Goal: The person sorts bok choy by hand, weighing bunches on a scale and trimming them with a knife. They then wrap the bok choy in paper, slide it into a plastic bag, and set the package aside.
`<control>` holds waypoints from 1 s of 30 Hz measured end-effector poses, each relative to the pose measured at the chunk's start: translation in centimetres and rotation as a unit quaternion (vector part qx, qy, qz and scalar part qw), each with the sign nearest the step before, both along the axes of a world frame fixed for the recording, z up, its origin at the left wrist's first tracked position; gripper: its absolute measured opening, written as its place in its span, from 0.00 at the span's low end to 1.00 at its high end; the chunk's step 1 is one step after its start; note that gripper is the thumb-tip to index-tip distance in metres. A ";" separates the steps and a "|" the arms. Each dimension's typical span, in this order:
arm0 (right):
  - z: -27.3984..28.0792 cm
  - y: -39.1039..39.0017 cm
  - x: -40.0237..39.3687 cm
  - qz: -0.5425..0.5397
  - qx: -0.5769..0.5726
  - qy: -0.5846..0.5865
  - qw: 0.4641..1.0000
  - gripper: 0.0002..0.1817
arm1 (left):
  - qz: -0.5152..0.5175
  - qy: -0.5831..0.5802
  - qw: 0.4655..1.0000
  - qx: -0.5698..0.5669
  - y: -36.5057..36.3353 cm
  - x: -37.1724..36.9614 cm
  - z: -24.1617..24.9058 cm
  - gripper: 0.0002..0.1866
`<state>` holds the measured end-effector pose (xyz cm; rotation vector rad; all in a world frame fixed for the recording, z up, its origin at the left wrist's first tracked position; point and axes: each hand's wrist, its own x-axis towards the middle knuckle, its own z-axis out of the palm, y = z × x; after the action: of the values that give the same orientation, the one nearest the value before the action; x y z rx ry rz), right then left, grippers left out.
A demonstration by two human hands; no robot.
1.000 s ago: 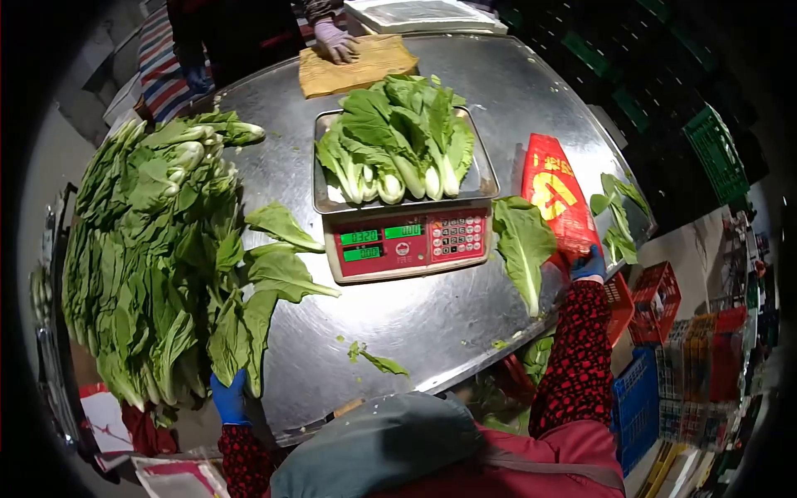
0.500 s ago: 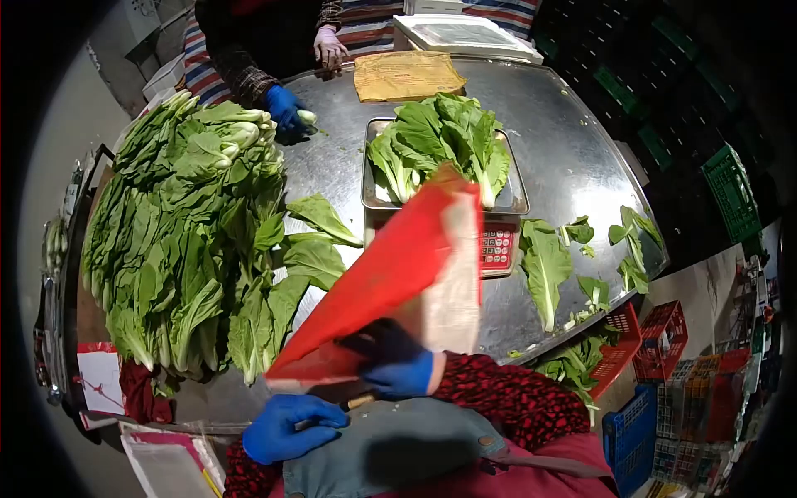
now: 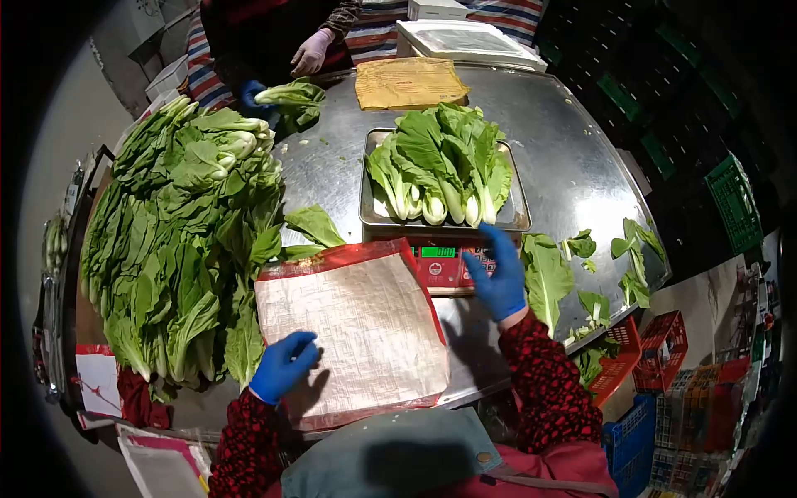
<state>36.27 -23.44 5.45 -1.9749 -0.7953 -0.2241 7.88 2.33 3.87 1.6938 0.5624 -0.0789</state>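
Since the earlier frame the red-edged sack (image 3: 357, 332) has come down from its slant in front of the scale (image 3: 449, 276) and is now lying flat, pale side up, along the near edge of the table (image 3: 573, 158). The right hand (image 3: 498, 274) has left it and is reaching over the scale's keypad; the left hand (image 3: 285, 368) has moved from the apron (image 3: 390, 440) to above the sack's near left corner.

The white-stalked greens (image 3: 448, 162) are resting in the scale's tray (image 3: 516, 195), lying just beyond the right hand's fingertips, toward the table's far edge. Their long axis is running from near to far: white bases are facing the person, leaves are pointing away. The right hand is clearly the nearer one, its fingers spreading wide with nothing between them; whether a fingertip is touching the tray's near rim, I cannot tell. The left hand is staying well apart from the greens, its fingers bending loosely and holding nothing; contact with the sack is unclear. A loose leaf (image 3: 546, 278) is lying just beside the right hand, toward the table's right edge.
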 end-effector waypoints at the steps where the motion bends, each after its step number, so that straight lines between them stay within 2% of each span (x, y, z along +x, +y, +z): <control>1: 0.5 -0.2 2.4 -0.058 -0.038 -0.076 0.995 0.33 | -0.017 -0.036 0.999 -0.010 0.2 2.3 0.7 0.21; 2: 0.3 -0.2 4.8 -0.081 -0.056 -0.043 0.994 0.39 | -0.019 -0.087 0.995 -0.036 -0.3 5.3 2.3 0.24; 4: 0.3 0.6 8.4 -0.095 -0.073 0.019 0.993 0.52 | -0.011 -0.132 0.991 -0.005 -0.9 11.4 4.1 0.27; 5: 0.1 1.2 10.0 -0.100 -0.093 0.044 0.990 0.52 | -0.002 -0.159 0.987 -0.005 -1.1 14.5 4.5 0.28; 7: -0.1 2.4 12.5 -0.099 -0.116 0.088 0.984 0.55 | 0.006 -0.131 0.987 -0.095 -1.3 20.3 6.2 0.30; 9: -1.5 3.3 15.2 -0.061 -0.024 0.228 0.972 0.60 | -0.006 -0.140 0.989 -0.054 -0.3 25.5 4.8 0.23; 10: -1.1 3.8 15.9 -0.063 -0.013 0.285 0.956 0.60 | 0.017 -0.104 0.991 -0.088 -0.2 27.4 4.7 0.21; 12: -1.3 4.8 16.9 -0.039 0.020 0.294 0.955 0.58 | 0.100 -0.023 0.982 -0.159 -0.4 30.9 3.9 0.19; 14: 0.4 6.2 16.1 0.031 0.064 0.314 0.947 0.50 | 0.030 -0.138 0.958 -0.251 -0.2 33.9 1.2 0.21; 16: -0.2 8.2 15.7 0.161 0.113 0.371 0.908 0.43 | 0.066 -0.158 0.945 -0.279 -1.9 34.8 2.0 0.23; 17: 0.7 9.5 13.7 0.176 0.198 0.416 0.870 0.33 | 0.084 -0.161 0.942 -0.283 -2.1 35.1 2.3 0.23; 18: 0.2 9.9 13.4 0.196 0.229 0.443 0.844 0.31 | 0.081 -0.145 0.949 -0.267 -2.0 35.1 2.9 0.22; 20: 0.7 10.4 11.7 0.225 0.316 0.470 0.793 0.28 | 0.062 -0.241 0.938 -0.240 -2.3 33.2 4.1 0.23; 21: 1.6 10.4 10.5 0.219 0.324 0.473 0.790 0.27 | 0.097 -0.289 0.928 -0.213 -2.8 31.8 5.4 0.23; 23: 3.3 10.3 7.3 0.214 0.327 0.475 0.788 0.24 | 0.108 -0.279 0.920 -0.252 -2.7 28.3 6.9 0.26; 24: 4.0 10.4 5.4 0.234 0.331 0.454 0.793 0.24 | 0.096 -0.269 0.931 -0.226 -2.3 26.3 7.3 0.26; 26: 5.4 9.7 1.7 0.259 0.236 0.437 0.828 0.24 | 0.095 -0.289 0.926 -0.223 -2.3 21.1 8.6 0.24; 28: 6.0 8.5 -2.7 0.288 0.132 0.403 0.859 0.26 | 0.121 -0.244 0.947 -0.172 -3.3 15.0 10.3 0.19; 30: 5.1 7.2 -7.4 0.307 0.085 0.398 0.861 0.36 | 0.151 -0.209 0.944 -0.205 -4.7 9.0 10.2 0.22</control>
<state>28.87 -16.24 10.58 -1.3518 -0.7532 0.8272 16.90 -2.40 14.11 1.1563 0.4410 0.3568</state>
